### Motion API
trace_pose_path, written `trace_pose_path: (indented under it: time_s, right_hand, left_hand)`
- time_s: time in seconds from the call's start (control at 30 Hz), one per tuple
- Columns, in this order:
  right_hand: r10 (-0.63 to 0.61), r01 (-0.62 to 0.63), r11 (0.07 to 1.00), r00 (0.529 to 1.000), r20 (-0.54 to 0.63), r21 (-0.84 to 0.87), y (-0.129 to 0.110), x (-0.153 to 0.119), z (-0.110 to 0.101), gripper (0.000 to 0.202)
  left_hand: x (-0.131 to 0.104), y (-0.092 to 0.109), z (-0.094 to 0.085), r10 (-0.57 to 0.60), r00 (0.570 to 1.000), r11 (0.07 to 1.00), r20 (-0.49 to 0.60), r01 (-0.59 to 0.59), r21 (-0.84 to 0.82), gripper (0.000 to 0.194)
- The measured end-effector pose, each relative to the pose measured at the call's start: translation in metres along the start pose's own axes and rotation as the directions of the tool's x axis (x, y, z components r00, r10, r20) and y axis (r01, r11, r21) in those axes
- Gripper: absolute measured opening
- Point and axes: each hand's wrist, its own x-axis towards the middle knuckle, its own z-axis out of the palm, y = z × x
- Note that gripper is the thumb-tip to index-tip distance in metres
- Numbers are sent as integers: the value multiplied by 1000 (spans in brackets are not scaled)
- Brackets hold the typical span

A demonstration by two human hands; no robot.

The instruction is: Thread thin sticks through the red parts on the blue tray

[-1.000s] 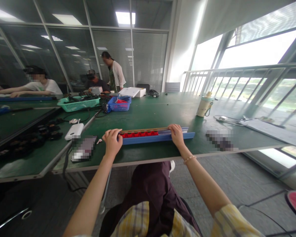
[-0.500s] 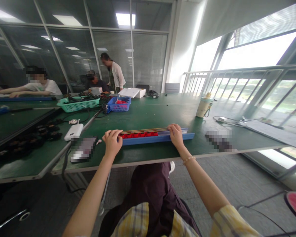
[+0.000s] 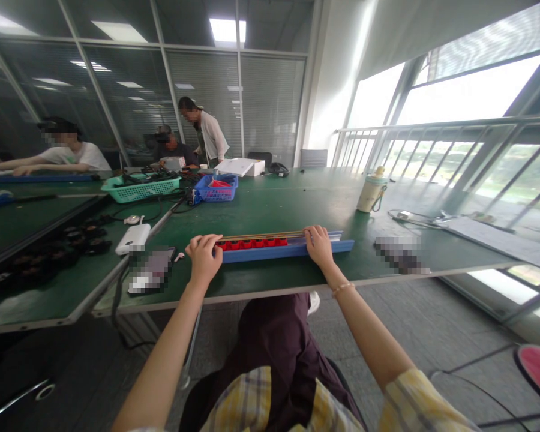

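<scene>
A long blue trough (image 3: 270,254) lies across the green table in front of me, with a row of red pieces (image 3: 256,243) in its left and middle part. Thin yellowish-brown strands (image 3: 265,236) run straight above the red pieces, from one hand to the other. At the trough's left end, my left hand (image 3: 204,257) is closed with thumb and fingers on the strands' end. My right hand (image 3: 319,245) is closed on their other end, over the right part of the trough. The fingers hide both ends of the strands.
Left of the trough lie a phone (image 3: 155,270) and a white power bank (image 3: 133,239). Baskets, one green (image 3: 141,191) and one blue (image 3: 216,193), stand farther back. To the right are a bottle (image 3: 371,191) and a blurred dark object (image 3: 400,255). Other people are across the tables.
The camera view has shifted slightly. Both hands keep their places on the strands, and the trough has not visibly moved on the table.
</scene>
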Motion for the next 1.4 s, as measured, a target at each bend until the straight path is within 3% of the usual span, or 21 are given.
trace_pose_path:
  time_s: [0.57,1.07,1.4]
  right_hand:
    - [15,-7,991,998,58,-136,-3,0,-2,41]
    - [127,-131,969,991,-35,-208,-4,-1,-3,36]
    - [202,-169,921,977,60,-351,-6,-1,-2,39]
  left_hand:
    - [0,0,1,-10,1000,1000,3,10,14,34]
    - [1,-1,1,-9,1000,1000,2,9,8,33]
    - [0,-1,0,-7,1000,1000,9,6,21,34]
